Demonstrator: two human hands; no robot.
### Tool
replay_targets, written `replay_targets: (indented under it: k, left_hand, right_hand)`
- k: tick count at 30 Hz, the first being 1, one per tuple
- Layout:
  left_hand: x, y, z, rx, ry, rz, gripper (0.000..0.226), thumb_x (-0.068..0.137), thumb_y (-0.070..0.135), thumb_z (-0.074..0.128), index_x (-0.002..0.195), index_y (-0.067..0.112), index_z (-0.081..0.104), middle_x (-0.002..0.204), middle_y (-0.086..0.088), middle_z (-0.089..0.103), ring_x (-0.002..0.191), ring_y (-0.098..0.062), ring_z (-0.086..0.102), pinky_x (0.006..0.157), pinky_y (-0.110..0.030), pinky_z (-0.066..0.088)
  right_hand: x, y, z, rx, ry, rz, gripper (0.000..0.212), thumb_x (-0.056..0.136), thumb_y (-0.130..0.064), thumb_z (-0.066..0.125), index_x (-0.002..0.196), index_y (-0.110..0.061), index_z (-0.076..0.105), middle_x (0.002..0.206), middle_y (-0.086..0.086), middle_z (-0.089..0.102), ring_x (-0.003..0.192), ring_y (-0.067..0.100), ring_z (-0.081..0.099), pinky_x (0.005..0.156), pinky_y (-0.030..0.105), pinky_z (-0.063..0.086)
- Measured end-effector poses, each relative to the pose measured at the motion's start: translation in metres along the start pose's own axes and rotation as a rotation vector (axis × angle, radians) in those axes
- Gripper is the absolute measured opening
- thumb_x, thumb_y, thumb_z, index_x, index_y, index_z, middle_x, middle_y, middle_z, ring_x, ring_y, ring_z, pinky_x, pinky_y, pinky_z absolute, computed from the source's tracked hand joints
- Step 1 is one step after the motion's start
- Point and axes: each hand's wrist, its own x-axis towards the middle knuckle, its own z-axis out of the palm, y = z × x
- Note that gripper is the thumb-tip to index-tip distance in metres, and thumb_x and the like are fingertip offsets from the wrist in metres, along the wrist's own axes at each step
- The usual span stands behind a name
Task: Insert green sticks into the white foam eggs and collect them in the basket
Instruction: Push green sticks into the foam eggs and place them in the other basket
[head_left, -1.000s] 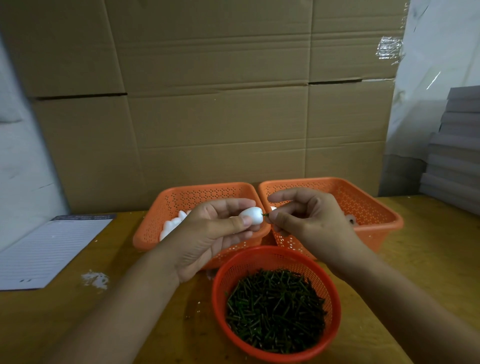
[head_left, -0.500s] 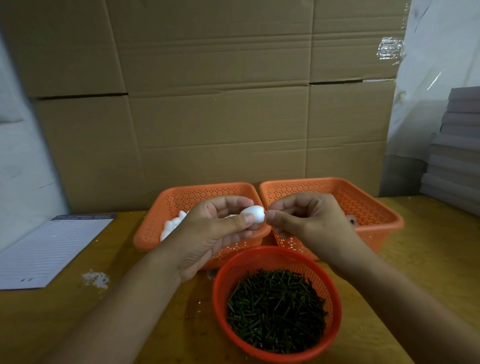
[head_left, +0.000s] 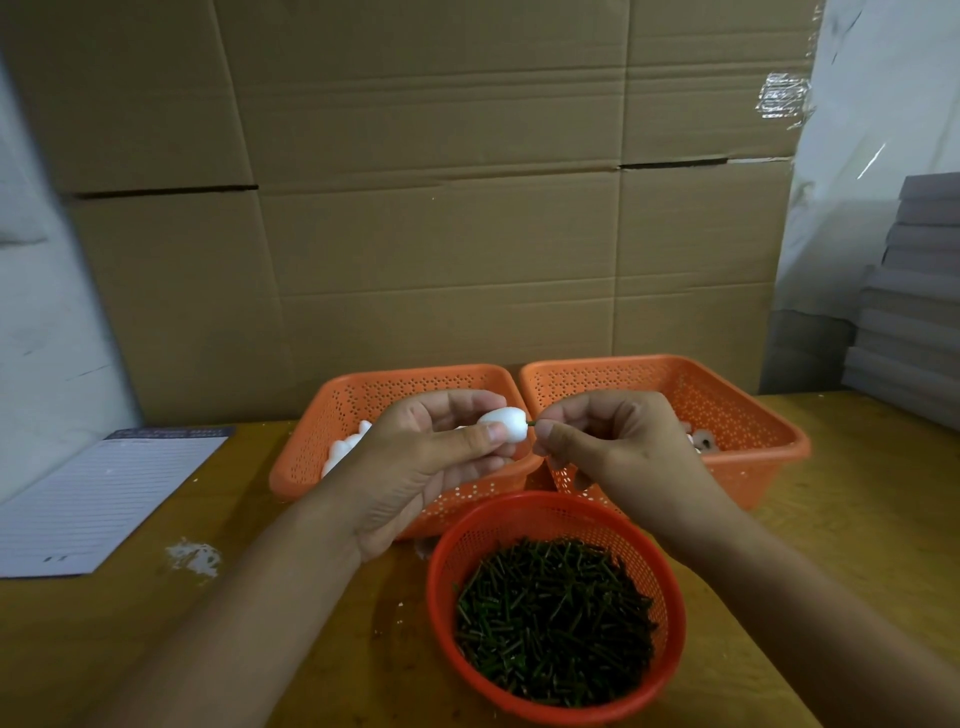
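Item one: we hold a white foam egg (head_left: 506, 423) in our left hand (head_left: 415, 467), pinched between thumb and curled fingers, raised above the table (head_left: 857, 545) between the two rectangular baskets. Item two: our right hand (head_left: 613, 447) pinches a green stick (head_left: 532, 424) at thumb and forefinger; only a short length shows, its tip meeting the egg's right end. The two hands sit just beside each other, egg and stick between them.

Item three: round red basket (head_left: 670, 587), nearest us and below the hands, filled with loose green sticks (head_left: 553, 618). Item four: left orange basket (head_left: 332, 410), behind our left hand, holding more white eggs (head_left: 345, 447). Item five: right orange basket (head_left: 737, 410), behind our right hand; its contents are mostly hidden and we cannot tell what they are. Item six: lined notepad (head_left: 98, 504) at far left, white crumbs (head_left: 195, 558) beside it. Item seven: cardboard boxes (head_left: 441, 208) at the rear.
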Motion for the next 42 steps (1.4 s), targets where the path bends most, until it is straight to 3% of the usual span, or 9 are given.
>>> replay_targets:
  k: [3,7,10,14,23,34,42]
  left_hand:
    - [-0.0002,0.0007,0.0005,0.028,-0.009,0.001,0.031,0.075,0.012,0.079,0.106,0.013,0.074,0.112,-0.014,0.075,0.096,-0.022,0.074,0.077,-0.025,0.058]
    - [-0.0005,0.0017,0.0021,0.073,0.025,0.026,0.052,0.074,0.017,0.08,0.123,0.013,0.063,0.113,-0.01,0.075,0.098,-0.023,0.074,0.076,-0.025,0.059]
    - [-0.0003,0.0012,0.0038,0.024,0.058,0.047,0.056,0.072,0.015,0.083,0.124,0.013,0.063,0.11,-0.012,0.075,0.094,-0.022,0.073,0.073,-0.024,0.059]
    - [0.0005,-0.0001,0.0064,0.032,0.062,0.051,0.054,0.071,0.019,0.081,0.122,0.014,0.063,0.116,-0.017,0.073,0.098,-0.024,0.072,0.073,-0.024,0.057]
    - [-0.0003,-0.0023,0.0078,0.129,0.042,0.066,0.05,0.074,0.023,0.078,0.121,0.016,0.063,0.111,-0.011,0.075,0.091,-0.016,0.073,0.081,-0.025,0.058]
    - [-0.001,-0.0033,0.0066,0.094,0.026,0.054,0.047,0.072,0.027,0.084,0.114,0.014,0.067,0.111,-0.011,0.075,0.092,-0.017,0.071,0.077,-0.023,0.057]
    - [-0.0006,-0.0027,0.0082,0.08,0.058,0.075,0.051,0.072,0.026,0.078,0.12,0.015,0.065,0.109,0.0,0.076,0.092,-0.011,0.072,0.076,-0.024,0.057]
  right_hand:
    - [0.0009,-0.0001,0.0001,0.009,-0.004,0.016,0.011,0.089,-0.006,0.071,0.079,-0.006,0.075,0.067,0.011,0.071,0.057,0.02,0.058,0.054,0.03,0.047]
    - [0.0015,0.002,0.0024,0.009,-0.045,0.065,0.007,0.089,-0.007,0.071,0.085,-0.003,0.075,0.067,0.011,0.069,0.059,0.019,0.059,0.055,0.028,0.046]
    - [0.0008,0.0034,0.0037,0.009,-0.104,0.107,0.009,0.09,-0.009,0.071,0.089,0.0,0.074,0.066,0.007,0.067,0.057,0.01,0.058,0.053,0.023,0.046]
    - [-0.0003,0.0046,0.005,0.002,-0.164,0.144,0.008,0.09,-0.011,0.071,0.085,-0.006,0.076,0.064,0.0,0.067,0.059,0.004,0.06,0.054,0.02,0.049]
    - [-0.0011,0.0054,0.0054,-0.006,-0.204,0.189,0.012,0.088,-0.018,0.074,0.077,-0.019,0.077,0.066,-0.002,0.069,0.061,0.003,0.063,0.055,0.018,0.051]
    - [-0.0032,-0.0001,0.0058,0.091,-0.238,0.241,0.014,0.09,-0.016,0.071,0.078,-0.017,0.079,0.076,0.001,0.075,0.069,0.007,0.066,0.057,0.018,0.05]
    - [-0.0028,0.0013,0.0071,0.168,-0.118,0.226,0.01,0.087,-0.017,0.073,0.079,-0.012,0.076,0.069,0.002,0.07,0.064,0.011,0.06,0.055,0.022,0.047]
